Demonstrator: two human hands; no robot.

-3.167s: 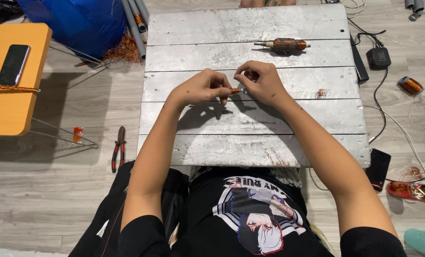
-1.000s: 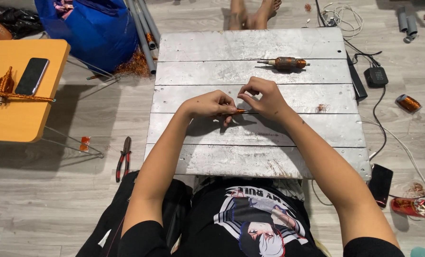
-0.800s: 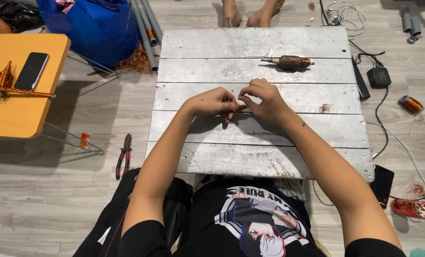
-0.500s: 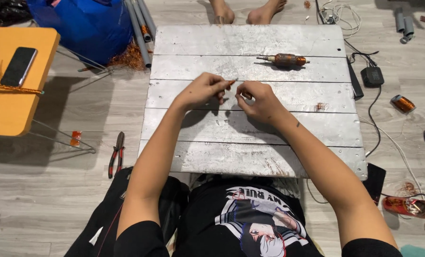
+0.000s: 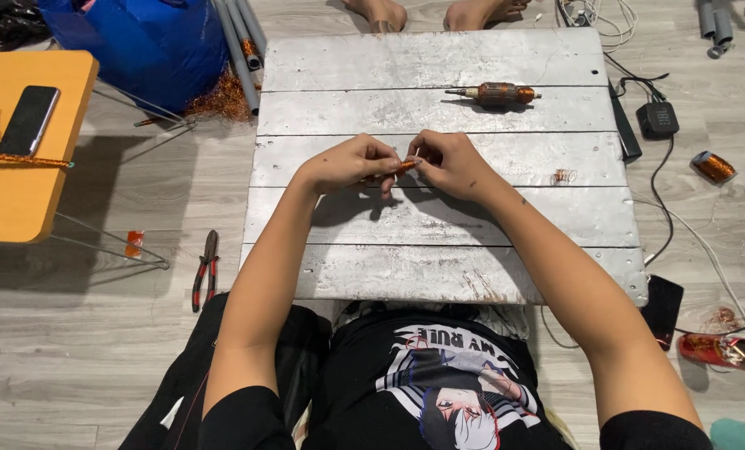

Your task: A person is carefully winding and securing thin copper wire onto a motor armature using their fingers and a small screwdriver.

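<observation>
Grip: two hands (image 5: 401,164) pinch one copper piece (image 5: 408,165).

A makeshift floor workshop: worn plank table (image 5: 439,75), motor armature (image 5: 496,93), pliers (image 5: 204,268), copper wire spool (image 5: 712,167).

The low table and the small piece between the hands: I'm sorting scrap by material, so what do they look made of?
The low table looks like wooden planks painted silver-grey, matt and scuffed; seams run between the boards and the paint is worn. The small piece pinched between the left hand and right hand is shiny orange, probably copper wire, though too small to be sure.
</observation>
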